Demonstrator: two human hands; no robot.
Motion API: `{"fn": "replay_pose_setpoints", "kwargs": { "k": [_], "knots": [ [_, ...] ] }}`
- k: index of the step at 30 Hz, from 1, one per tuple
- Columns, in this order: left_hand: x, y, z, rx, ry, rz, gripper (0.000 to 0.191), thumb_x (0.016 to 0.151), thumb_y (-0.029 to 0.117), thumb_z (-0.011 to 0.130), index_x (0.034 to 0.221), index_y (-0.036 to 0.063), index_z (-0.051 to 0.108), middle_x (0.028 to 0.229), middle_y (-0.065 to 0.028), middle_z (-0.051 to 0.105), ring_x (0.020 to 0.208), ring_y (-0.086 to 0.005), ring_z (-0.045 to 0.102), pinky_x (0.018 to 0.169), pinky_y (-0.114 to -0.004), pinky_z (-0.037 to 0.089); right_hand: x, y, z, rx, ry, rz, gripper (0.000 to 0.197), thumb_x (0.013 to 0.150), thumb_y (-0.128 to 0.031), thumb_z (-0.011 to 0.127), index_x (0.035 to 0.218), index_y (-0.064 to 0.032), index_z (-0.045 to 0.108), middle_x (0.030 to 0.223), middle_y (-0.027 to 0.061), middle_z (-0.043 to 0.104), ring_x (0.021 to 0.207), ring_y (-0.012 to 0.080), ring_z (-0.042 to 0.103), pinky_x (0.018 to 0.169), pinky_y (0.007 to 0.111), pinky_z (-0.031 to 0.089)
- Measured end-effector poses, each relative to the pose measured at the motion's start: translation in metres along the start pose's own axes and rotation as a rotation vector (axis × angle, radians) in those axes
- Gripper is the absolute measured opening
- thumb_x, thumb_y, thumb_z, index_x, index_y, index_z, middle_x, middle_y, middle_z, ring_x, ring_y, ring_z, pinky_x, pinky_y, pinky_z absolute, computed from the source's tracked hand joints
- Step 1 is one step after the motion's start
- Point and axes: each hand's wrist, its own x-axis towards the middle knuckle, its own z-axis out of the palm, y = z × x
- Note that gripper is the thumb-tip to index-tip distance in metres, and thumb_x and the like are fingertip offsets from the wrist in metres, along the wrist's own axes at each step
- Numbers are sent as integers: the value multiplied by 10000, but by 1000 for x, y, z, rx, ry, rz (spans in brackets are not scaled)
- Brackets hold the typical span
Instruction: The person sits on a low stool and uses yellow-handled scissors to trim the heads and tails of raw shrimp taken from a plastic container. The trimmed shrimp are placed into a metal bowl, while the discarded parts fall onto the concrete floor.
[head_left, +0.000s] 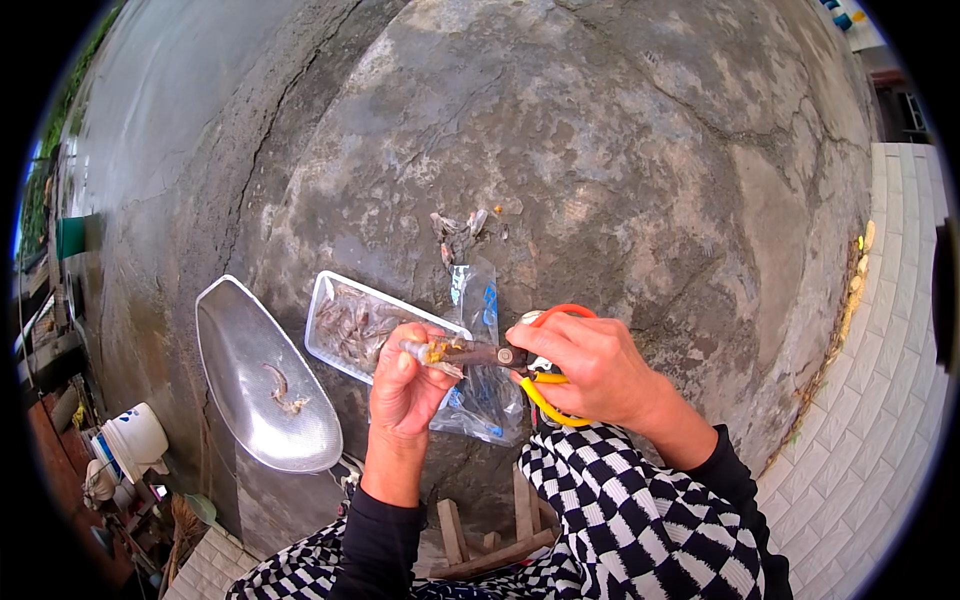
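My left hand (409, 384) pinches a raw shrimp (417, 351) whose cut end shows orange matter. In my right hand (596, 366) is a pair of scissors (507, 355) with one red and one yellow handle loop. The dark blades reach across to the shrimp and touch it. Behind my left hand, a white-rimmed plastic tray (390, 300) holds many grey raw shrimp (352, 324). To the left, a metal mesh strainer (247, 375) lies on the concrete with a shrimp (280, 384) in it. A clear plastic bag (480, 409) with blue print lies under the scissors.
Shrimp scraps (459, 229) lie on the cracked concrete floor (570, 172) beyond the bag. A small wooden frame (491, 551) stands between my knees. White buckets (135, 439) and a broom (184, 521) are at lower left. Pale tiles (870, 375) run along the right.
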Motion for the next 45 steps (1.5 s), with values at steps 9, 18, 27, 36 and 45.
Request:
{"fn": "replay_pose_setpoints", "kwargs": {
  "k": [9, 18, 27, 36, 45],
  "knots": [
    [2, -1, 0, 40, -47, -17, 263, 765, 112, 672, 975, 20, 544, 1010, -102, 576, 716, -151, 563, 621, -283, 468, -6, 4, 7, 261, -29, 229, 361, 658, -106, 738, 982, -48, 588, 770, 64, 581, 604, 159, 548, 502, 254, 442],
    [-1, 2, -4, -25, 1, 1, 241, 764, 107, 669, 945, 25, 532, 1038, -106, 568, 741, -155, 563, 624, -288, 467, 10, -12, -20, 161, -42, 80, 319, 654, -130, 723, 937, -68, 591, 756, 60, 577, 640, 201, 576, 543, 288, 464],
    [-2, -1, -3, -1, 10, 15, 242, 754, 110, 676, 927, 16, 535, 1012, -102, 559, 703, -164, 568, 591, -298, 478, 0, -6, -1, 92, -68, 66, 401, 628, -132, 750, 981, -39, 585, 800, 95, 599, 726, 264, 610, 620, 325, 499],
    [3, -4, 4, 19, -11, 19, 249, 756, 108, 675, 943, 14, 540, 976, -93, 565, 705, -157, 568, 573, -283, 464, -5, 1, 1, 229, -56, 259, 329, 685, -162, 720, 967, -61, 585, 749, 76, 583, 627, 217, 582, 538, 320, 471],
    [0, 2, -4, -52, -34, 5, 276, 775, 113, 655, 1007, 28, 531, 1034, -111, 582, 665, -142, 559, 565, -279, 431, 15, 46, -47, 67, -69, 200, 353, 634, -52, 714, 960, -55, 578, 718, 67, 580, 559, 163, 540, 509, 276, 435]
  ]
}}
